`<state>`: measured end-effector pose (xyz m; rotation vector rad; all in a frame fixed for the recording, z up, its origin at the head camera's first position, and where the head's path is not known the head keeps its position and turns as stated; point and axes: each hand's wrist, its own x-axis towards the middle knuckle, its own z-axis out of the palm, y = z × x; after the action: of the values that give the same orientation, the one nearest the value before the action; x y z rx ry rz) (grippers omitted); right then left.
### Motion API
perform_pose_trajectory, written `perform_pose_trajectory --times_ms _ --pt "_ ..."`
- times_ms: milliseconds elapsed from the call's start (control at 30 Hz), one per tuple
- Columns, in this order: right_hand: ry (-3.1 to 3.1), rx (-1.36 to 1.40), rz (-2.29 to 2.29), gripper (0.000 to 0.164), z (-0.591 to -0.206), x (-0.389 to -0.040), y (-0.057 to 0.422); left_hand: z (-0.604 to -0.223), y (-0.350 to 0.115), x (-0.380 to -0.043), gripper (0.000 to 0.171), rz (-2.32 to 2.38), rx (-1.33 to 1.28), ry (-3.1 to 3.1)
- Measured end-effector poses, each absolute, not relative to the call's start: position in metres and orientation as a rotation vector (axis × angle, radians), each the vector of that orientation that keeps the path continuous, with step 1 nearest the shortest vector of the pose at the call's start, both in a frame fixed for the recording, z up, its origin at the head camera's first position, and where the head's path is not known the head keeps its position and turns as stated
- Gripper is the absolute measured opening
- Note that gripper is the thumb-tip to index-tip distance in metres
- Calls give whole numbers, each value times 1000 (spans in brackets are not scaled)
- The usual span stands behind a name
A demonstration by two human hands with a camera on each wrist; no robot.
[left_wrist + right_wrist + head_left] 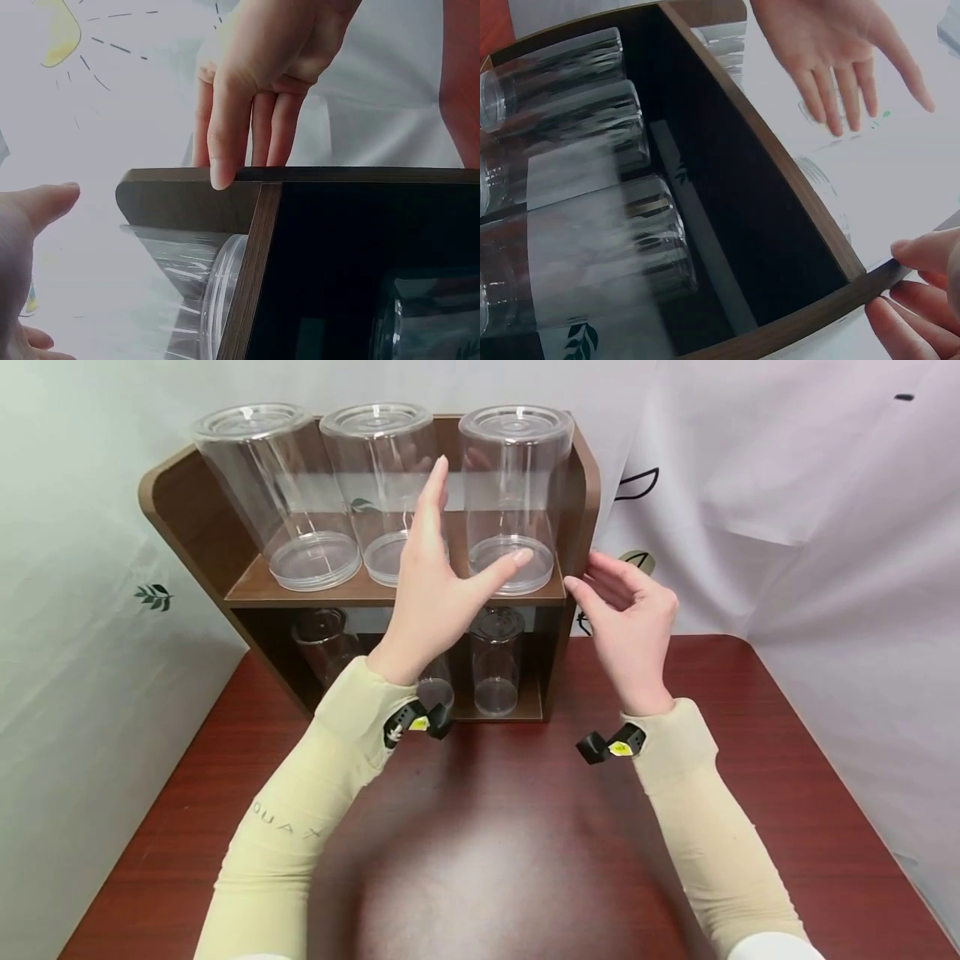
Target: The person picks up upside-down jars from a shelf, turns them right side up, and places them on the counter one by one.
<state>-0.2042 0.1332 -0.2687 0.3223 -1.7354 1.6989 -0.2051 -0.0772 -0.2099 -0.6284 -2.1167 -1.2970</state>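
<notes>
White cloth (pixel 825 527) hangs beyond the left hand (pixel 431 585) and right hand (pixel 633 627), one red table (pixel 570 827) beneath them; ahead, one brown shelf (pixel 193 518)! Three big jars (pixel 513 485) behind the left, three small jars (pixel 495 668) lower. Hands apart: left spread, empty; right pinching the shelf's side.

The left forearm (pixel 296 806) and right forearm (pixel 708 835) reach forward. The left hand (pixel 432 589) stands raised, fingers (pixel 430 506) extended, thumb (pixel 498 574) spread apart. The right hand (pixel 630 622) pinches, thumb opposite fingers, though how firmly is hard to tell.
</notes>
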Motion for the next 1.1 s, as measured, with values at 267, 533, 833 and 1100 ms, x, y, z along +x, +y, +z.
perform_pose_trajectory --times_ms 267,533,833,1100 --pt "-1745 353 1682 30 -268 -204 133 -196 -72 -221 111 -1455 -569 -2166" --pt "-1738 358 1660 30 -271 -205 134 -194 -63 -233 109 -1487 -553 -2185" --pt "-1745 341 1649 29 -271 -205 135 -191 -58 -239 105 -1412 -570 -2146" --pt "-1752 338 1663 31 -269 -204 134 -187 -57 -232 107 -1381 -531 -2159"
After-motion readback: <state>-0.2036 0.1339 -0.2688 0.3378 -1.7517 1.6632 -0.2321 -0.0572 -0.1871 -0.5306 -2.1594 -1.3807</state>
